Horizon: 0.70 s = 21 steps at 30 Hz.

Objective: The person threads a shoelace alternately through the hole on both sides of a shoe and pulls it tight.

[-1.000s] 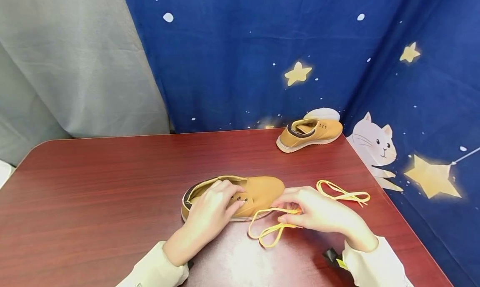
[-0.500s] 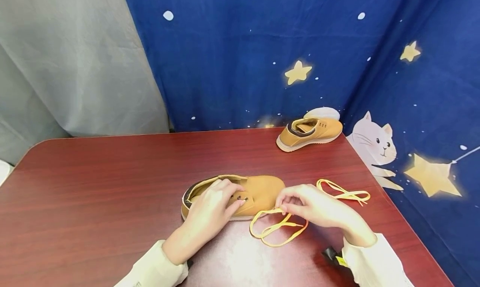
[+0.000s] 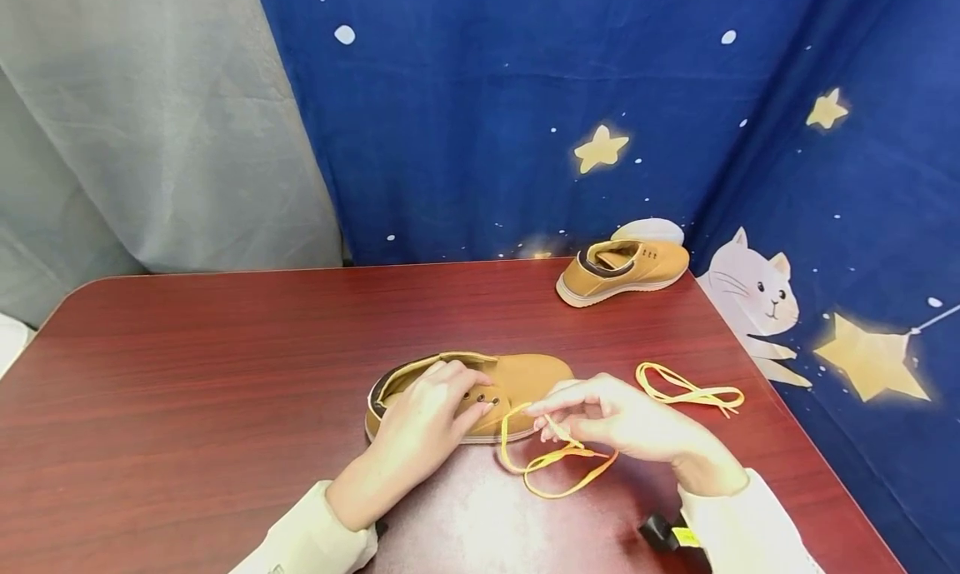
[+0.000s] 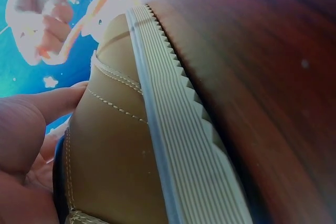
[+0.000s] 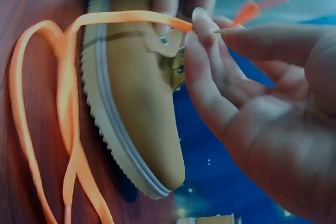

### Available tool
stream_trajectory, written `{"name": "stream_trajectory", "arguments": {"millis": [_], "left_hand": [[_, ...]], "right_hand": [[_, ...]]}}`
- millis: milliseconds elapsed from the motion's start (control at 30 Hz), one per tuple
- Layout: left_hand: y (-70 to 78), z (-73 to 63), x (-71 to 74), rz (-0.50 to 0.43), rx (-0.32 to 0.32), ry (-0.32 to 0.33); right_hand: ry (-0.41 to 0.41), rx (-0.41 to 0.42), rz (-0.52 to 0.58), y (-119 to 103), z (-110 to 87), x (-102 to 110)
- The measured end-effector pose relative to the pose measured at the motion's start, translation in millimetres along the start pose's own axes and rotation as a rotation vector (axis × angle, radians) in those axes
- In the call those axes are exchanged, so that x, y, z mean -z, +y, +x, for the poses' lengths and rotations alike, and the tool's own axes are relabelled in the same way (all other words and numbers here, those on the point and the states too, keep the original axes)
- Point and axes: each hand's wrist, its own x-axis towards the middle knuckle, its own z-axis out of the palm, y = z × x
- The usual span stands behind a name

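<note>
A tan shoe [image 3: 534,376] lies sideways on the table, toe to the right, its small eyelets bare. My left hand [image 3: 420,416] holds it at the opening, thumb near the eyelets and fingers over the far side; the left wrist view shows the thumb against the upper [image 4: 110,145]. By the toe, my right hand [image 3: 633,420] pinches a yellow shoelace [image 5: 131,17] between thumb and fingers. One end of that lace pokes up past the fingertips in the right wrist view, while the rest trails down in loose loops on the table.
A second tan shoe [image 3: 630,270] stands at the table's back right corner. Another yellow shoelace [image 3: 693,395], folded into loops, lies right of my right hand. The dark red table [image 3: 225,374] meets a grey curtain [image 3: 172,124] and a blue starry one [image 3: 450,116] behind.
The right hand first worked its fingers along the lace, then shifted left and raised a length of it beside the shoe's front. The left hand has stayed on the shoe.
</note>
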Motion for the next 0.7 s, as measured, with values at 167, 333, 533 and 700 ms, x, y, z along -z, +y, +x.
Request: {"name": "stream_trajectory", "arguments": {"millis": [167,333,533,700], "left_hand": [[0.6,0.3,1.7,-0.01,0.021,-0.013],[1.8,0.5,2.3,-0.021,0.039,-0.038],[2.0,0.0,1.9,-0.015,0.038,-0.035],[3.2,1.0,1.8,-0.028,0.051,-0.021]], "right_hand": [[0.123,-0.057,-0.151,-1.6,7.5,-11.4],[0.154,-0.028,-0.163,-1.9,11.4,-20.2],[0.223,-0.048,-0.054,-5.3,14.7,-35.6],[0.201,-0.11,0.053,-5.6,19.3,-46.2]]}}
